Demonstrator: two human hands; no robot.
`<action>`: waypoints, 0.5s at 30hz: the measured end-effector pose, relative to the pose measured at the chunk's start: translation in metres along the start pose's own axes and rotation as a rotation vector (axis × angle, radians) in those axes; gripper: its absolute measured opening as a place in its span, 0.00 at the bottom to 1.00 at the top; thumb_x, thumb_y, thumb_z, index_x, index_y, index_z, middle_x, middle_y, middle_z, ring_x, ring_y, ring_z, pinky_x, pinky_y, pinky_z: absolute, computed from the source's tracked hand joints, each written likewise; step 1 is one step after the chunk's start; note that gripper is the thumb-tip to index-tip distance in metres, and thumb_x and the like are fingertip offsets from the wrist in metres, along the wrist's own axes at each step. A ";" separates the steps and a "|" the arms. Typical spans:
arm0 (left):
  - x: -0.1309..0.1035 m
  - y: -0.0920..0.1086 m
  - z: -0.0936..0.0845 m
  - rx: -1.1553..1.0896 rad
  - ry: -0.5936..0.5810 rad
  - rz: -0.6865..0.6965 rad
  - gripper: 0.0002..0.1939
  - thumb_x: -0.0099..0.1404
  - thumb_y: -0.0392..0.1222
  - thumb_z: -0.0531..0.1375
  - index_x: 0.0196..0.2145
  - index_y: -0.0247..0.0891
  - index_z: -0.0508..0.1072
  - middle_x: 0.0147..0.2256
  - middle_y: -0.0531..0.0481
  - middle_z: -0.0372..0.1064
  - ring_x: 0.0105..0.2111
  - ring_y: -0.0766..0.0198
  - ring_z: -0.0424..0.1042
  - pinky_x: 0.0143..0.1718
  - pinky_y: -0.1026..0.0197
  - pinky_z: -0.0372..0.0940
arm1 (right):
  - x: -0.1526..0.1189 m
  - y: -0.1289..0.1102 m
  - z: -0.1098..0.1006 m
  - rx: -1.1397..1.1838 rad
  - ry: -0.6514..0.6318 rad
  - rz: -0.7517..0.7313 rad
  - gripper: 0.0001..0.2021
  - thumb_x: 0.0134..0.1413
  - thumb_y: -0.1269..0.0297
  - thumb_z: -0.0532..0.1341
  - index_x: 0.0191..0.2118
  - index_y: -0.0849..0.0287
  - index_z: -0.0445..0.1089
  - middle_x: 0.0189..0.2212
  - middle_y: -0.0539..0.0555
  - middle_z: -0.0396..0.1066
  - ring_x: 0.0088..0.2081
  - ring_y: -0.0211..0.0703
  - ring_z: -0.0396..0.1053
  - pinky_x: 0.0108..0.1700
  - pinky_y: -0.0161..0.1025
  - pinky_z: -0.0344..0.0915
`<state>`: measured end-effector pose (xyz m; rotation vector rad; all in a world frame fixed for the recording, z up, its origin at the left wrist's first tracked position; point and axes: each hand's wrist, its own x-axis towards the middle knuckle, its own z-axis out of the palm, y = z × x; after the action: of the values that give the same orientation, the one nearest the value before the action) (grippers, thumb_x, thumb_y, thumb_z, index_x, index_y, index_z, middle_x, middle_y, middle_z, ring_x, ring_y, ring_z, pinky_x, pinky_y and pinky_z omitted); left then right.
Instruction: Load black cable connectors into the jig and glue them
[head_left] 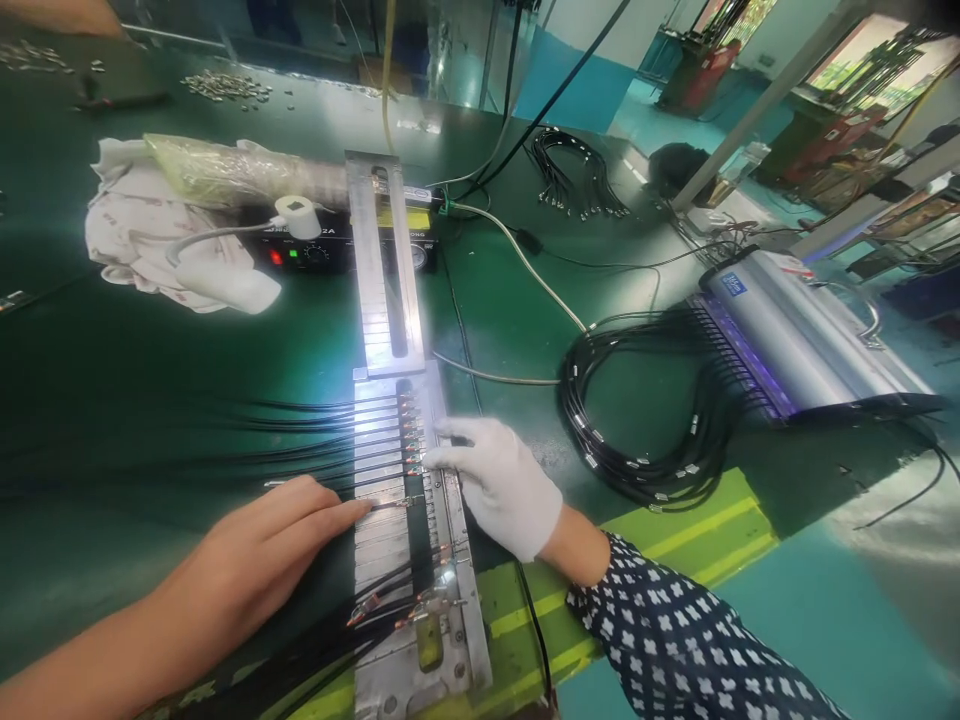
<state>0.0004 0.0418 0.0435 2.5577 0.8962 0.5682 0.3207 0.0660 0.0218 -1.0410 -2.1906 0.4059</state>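
My left hand [281, 535] is bare and pinches a thin black cable [386, 504] with a small metal end, low over the slotted metal fixture [379, 545]. My right hand [506, 485], in a white glove, rests its outstretched fingers on the fixture's right rail, a small gap between them. Several black cables [322, 447] lie side by side in the upper slots, their stripped, coppery ends over the dark central channel. Nearer me, a bundle of black cables with metal connectors [390, 605] lies across the fixture's lower part.
A second slotted metal plate [382, 260] extends the fixture away from me. Behind are a black control box [330, 250], a lit white lamp [232, 285] and cloth [127, 225]. Coiled black cables [581, 430] run right to a silver machine [817, 330]. Small metal parts [225, 86] lie at the back.
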 end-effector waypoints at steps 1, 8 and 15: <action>0.004 0.001 0.000 0.011 0.005 0.000 0.23 0.78 0.28 0.54 0.64 0.47 0.72 0.44 0.49 0.78 0.39 0.66 0.78 0.42 0.68 0.70 | 0.000 0.000 0.000 0.013 -0.006 0.010 0.20 0.61 0.80 0.63 0.50 0.51 0.84 0.58 0.57 0.83 0.55 0.50 0.80 0.57 0.47 0.78; 0.014 -0.002 0.006 0.042 -0.003 -0.016 0.21 0.80 0.30 0.53 0.63 0.46 0.74 0.44 0.48 0.77 0.40 0.64 0.77 0.43 0.67 0.70 | -0.002 0.003 0.002 0.037 -0.033 0.041 0.20 0.61 0.80 0.65 0.51 0.51 0.85 0.60 0.57 0.82 0.59 0.51 0.79 0.60 0.49 0.78; 0.021 -0.001 0.002 0.056 -0.020 0.016 0.19 0.80 0.30 0.52 0.61 0.43 0.73 0.40 0.50 0.75 0.38 0.66 0.75 0.42 0.68 0.69 | 0.000 0.003 0.002 0.066 -0.023 0.051 0.21 0.57 0.81 0.64 0.49 0.52 0.85 0.59 0.56 0.83 0.57 0.50 0.80 0.60 0.48 0.78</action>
<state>0.0158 0.0562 0.0465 2.6181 0.8985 0.5287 0.3217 0.0679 0.0186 -1.0628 -2.1599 0.5117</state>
